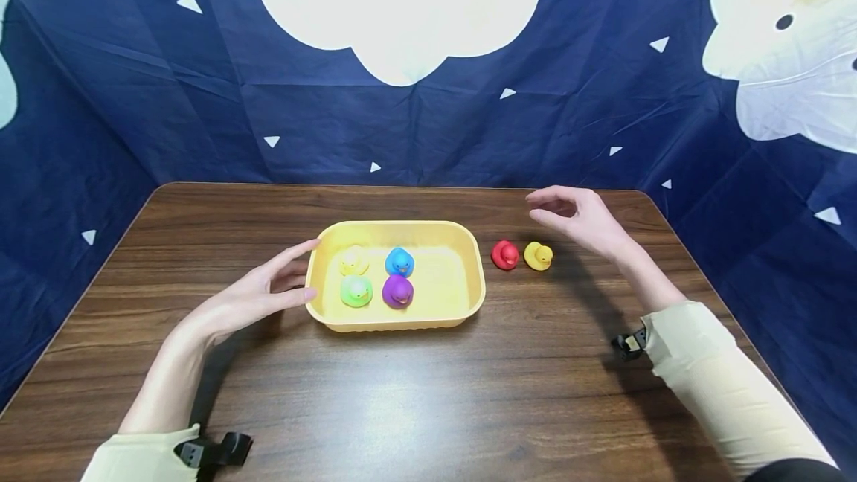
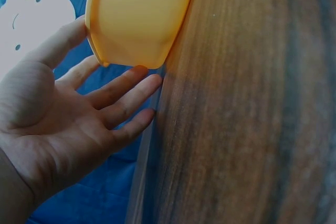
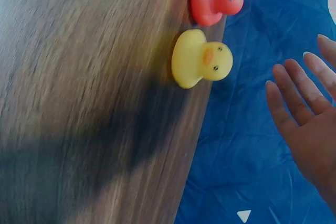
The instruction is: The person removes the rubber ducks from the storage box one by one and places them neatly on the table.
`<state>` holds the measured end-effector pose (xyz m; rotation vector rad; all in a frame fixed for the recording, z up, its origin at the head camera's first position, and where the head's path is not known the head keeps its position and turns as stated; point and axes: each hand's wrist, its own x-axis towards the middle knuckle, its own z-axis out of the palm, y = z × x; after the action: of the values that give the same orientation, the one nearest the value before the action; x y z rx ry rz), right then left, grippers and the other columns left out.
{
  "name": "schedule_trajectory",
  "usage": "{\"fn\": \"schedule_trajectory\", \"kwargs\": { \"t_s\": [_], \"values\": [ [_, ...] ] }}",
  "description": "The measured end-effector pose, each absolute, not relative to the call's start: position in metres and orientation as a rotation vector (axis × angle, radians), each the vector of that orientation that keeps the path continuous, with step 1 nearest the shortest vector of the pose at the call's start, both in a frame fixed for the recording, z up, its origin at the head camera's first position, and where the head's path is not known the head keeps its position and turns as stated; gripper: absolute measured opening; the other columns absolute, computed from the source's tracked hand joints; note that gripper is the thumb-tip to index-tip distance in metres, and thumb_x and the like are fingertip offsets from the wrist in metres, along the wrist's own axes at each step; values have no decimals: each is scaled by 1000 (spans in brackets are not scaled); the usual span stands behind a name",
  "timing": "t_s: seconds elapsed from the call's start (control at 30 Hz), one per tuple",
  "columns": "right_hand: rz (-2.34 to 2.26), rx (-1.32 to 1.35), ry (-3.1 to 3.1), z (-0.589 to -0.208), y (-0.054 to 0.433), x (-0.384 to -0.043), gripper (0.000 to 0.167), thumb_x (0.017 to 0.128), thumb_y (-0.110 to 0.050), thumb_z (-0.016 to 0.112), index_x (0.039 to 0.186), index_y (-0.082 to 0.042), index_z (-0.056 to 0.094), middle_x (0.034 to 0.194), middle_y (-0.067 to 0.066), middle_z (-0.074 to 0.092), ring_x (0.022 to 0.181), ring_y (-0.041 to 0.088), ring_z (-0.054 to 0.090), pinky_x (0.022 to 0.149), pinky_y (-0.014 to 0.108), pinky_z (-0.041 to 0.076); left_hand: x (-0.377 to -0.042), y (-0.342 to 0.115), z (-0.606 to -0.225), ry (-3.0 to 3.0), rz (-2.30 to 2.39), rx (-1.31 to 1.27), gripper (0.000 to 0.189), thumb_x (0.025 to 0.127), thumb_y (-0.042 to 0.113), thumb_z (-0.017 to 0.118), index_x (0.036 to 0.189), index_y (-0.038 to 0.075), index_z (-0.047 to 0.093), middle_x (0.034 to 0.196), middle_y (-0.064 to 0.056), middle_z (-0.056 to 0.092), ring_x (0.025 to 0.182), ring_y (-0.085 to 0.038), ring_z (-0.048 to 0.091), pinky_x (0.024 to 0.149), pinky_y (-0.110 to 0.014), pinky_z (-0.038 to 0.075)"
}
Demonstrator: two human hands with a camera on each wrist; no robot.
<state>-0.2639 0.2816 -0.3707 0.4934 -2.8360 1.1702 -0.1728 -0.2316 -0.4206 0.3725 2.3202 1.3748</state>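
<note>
My left hand (image 1: 257, 294) is at the left end of a yellow plastic basin (image 1: 431, 323), its thumb and fingertips right at the rim and end wall. Inside the basin sit a pale yellow rubber duck (image 1: 354, 262), a blue one (image 1: 399, 262), a green one (image 1: 356, 291) and a purple one (image 1: 398, 291). Just right of the basin, a red rubber duck (image 1: 505, 254) and a yellow rubber duck (image 1: 538, 256) stand side by side on the table. Above and behind this pair hovers my right hand (image 1: 577, 216), holding nothing, its fingers loosely bent.
The wooden table (image 1: 402, 407) carries the basin near its far side. Dark blue cloth (image 1: 201, 110) with white clouds and small triangles hangs behind and beside it. A black strap (image 1: 217, 451) is on the left wrist.
</note>
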Motion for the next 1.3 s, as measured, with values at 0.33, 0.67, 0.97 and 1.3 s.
{"fn": "schedule_trajectory", "kwargs": {
  "t_s": [0.33, 0.67, 0.97, 1.3],
  "values": [
    [1228, 547, -2739, -362, 257, -259, 30, 95, -28, 75, 122, -15, 74, 115, 7, 77, 97, 2, 69, 85, 14, 52, -173, -231, -420, 2329, 1365, 363, 81, 102, 35, 65, 166, 29, 16, 161, -20, 40, 147, -39, 43, 111, -49, 43],
    [1273, 608, -2691, -359, 227, -253, 29, 94, -27, 77, 121, -19, 75, 114, 3, 77, 98, 7, 70, 88, 19, 54, -174, -230, -420, 2314, 1373, 371, 81, 102, 35, 65, 166, 28, 16, 162, -20, 39, 148, -39, 42, 110, -44, 45],
    [1361, 674, -2646, -365, 202, -252, 28, 93, -26, 78, 120, -20, 74, 117, 0, 76, 102, 12, 71, 91, 21, 55, -175, -231, -420, 2311, 1379, 364, 81, 102, 34, 65, 166, 27, 16, 161, -20, 41, 147, -39, 43, 104, -30, 47],
    [1452, 767, -2621, -370, 177, -247, 29, 93, -20, 78, 122, -15, 73, 122, 3, 75, 106, 15, 72, 92, 32, 58, -173, -231, -420, 2316, 1374, 360, 82, 102, 34, 65, 166, 28, 15, 160, -20, 41, 147, -39, 43, 105, -34, 47]
  ]
}}
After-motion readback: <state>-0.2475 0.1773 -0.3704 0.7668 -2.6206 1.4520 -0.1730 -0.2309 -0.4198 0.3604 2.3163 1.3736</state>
